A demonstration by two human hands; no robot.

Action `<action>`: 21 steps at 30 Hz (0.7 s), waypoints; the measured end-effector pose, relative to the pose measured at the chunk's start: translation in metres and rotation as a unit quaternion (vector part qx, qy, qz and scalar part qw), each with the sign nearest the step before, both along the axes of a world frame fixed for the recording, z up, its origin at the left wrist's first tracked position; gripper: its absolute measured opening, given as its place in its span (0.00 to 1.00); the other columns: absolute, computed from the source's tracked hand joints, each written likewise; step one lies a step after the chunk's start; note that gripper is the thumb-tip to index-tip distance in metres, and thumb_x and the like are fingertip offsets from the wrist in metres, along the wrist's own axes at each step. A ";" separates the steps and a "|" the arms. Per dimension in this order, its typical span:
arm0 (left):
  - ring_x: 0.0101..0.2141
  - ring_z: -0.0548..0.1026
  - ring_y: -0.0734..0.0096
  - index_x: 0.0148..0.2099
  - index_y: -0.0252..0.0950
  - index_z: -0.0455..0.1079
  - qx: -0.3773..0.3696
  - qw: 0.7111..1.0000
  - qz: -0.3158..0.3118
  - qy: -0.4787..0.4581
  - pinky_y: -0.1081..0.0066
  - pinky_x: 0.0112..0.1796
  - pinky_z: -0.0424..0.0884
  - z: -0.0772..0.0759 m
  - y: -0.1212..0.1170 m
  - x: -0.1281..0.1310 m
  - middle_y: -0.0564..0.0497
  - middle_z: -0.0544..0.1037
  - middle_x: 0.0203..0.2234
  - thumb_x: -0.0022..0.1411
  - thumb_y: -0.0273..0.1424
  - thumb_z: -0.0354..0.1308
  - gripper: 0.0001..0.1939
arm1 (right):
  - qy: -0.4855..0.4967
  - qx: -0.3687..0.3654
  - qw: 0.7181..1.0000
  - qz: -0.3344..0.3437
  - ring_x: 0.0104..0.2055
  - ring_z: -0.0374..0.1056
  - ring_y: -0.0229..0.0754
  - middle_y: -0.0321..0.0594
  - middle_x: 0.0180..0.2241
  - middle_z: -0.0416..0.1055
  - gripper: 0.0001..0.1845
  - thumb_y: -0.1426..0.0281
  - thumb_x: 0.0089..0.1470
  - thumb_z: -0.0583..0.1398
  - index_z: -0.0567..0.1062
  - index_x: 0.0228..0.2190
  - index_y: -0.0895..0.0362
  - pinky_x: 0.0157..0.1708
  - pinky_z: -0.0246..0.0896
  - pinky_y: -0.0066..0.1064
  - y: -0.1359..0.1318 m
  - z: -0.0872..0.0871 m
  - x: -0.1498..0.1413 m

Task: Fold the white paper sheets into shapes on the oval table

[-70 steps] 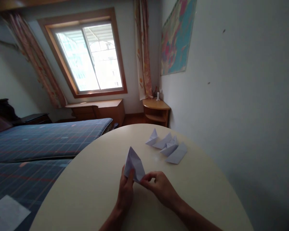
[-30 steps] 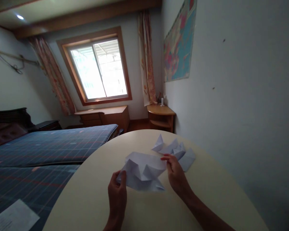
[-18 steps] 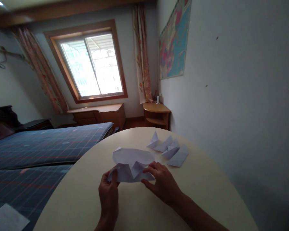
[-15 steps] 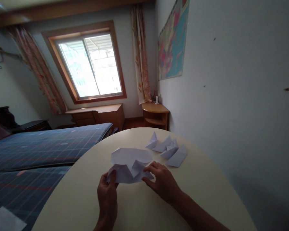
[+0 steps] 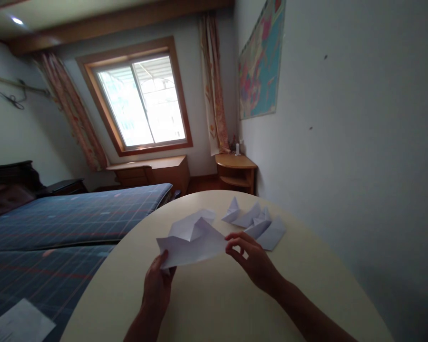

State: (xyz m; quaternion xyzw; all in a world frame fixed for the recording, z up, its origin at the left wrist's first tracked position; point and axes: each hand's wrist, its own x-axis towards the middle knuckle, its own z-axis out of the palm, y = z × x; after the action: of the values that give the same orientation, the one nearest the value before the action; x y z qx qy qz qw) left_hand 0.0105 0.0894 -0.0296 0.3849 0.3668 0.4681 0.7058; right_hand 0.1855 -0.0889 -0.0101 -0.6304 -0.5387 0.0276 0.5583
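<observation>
One creased white sheet [image 5: 196,251] spans the gap between both hands, over the near half of the round table [image 5: 214,308]. Left hand [image 5: 158,280] grips its near left corner, thumb on top and fingers underneath. Right hand [image 5: 253,261] has its fingertips drawn together at the right corner; whether they pinch the paper or only touch it cannot be told. Along its middle the sheet rises to a peak beside a sunken fold, and a broad flap spreads out behind, away from the person. Whether that flap rests on the table is hard to tell. Judged by its shape, the folding looks partly done: creases are in the paper, but it stands loose and open rather than pressed into a compact form, so the shaping and flattening of this sheet seem left to do. Beyond it, near the right hand, sits a group of folded white papers that look further along: a small peaked piece [image 5: 231,212] at the left, a boat-like piece [image 5: 259,225] in the middle, and a flatter piece [image 5: 275,233] at the right, just beside it. Some of these overlap, so an exact count is uncertain. Another paper [image 5: 19,323] lies on the bed [image 5: 74,213], well apart from the hands.
</observation>
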 end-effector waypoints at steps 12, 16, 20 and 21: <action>0.21 0.70 0.71 0.36 0.34 0.68 0.006 0.992 -0.127 -0.006 0.76 0.21 0.65 0.011 -0.004 -0.009 0.55 0.71 0.20 0.45 0.34 0.60 0.14 | 0.073 -0.086 0.993 -0.041 0.24 0.63 0.39 0.36 0.21 0.68 0.19 0.56 0.53 0.55 0.70 0.22 0.57 0.27 0.59 0.30 -0.004 -0.004 0.009; 0.21 0.67 0.73 0.37 0.35 0.67 0.088 0.980 -0.175 0.027 0.77 0.20 0.62 0.012 -0.012 -0.010 0.56 0.70 0.20 0.42 0.35 0.62 0.18 | 0.319 -0.155 0.934 0.037 0.26 0.66 0.39 0.41 0.27 0.71 0.29 0.46 0.52 0.48 0.71 0.29 0.59 0.21 0.58 0.26 0.001 -0.016 0.014; 0.18 0.62 0.78 0.25 0.36 0.62 0.143 0.959 -0.241 0.040 0.80 0.18 0.56 0.017 -0.026 -0.009 0.57 0.65 0.17 0.41 0.37 0.65 0.15 | 0.436 -0.194 0.872 0.105 0.27 0.68 0.37 0.42 0.30 0.72 0.29 0.45 0.49 0.52 0.71 0.33 0.59 0.25 0.61 0.26 0.004 -0.018 0.012; 0.17 0.61 0.78 0.24 0.36 0.61 0.151 0.955 -0.253 0.036 0.80 0.18 0.55 0.019 -0.029 -0.008 0.57 0.64 0.16 0.40 0.38 0.66 0.17 | 0.445 -0.197 0.868 0.100 0.27 0.68 0.37 0.41 0.31 0.71 0.28 0.45 0.48 0.54 0.71 0.32 0.58 0.24 0.60 0.25 0.004 -0.018 0.010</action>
State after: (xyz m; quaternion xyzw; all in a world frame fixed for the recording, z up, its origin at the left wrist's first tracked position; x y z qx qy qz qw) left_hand 0.0020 0.0600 -0.0102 0.5836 0.2074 0.3096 0.7215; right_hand 0.1957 -0.0849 -0.0278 -0.5909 -0.2771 0.4663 0.5972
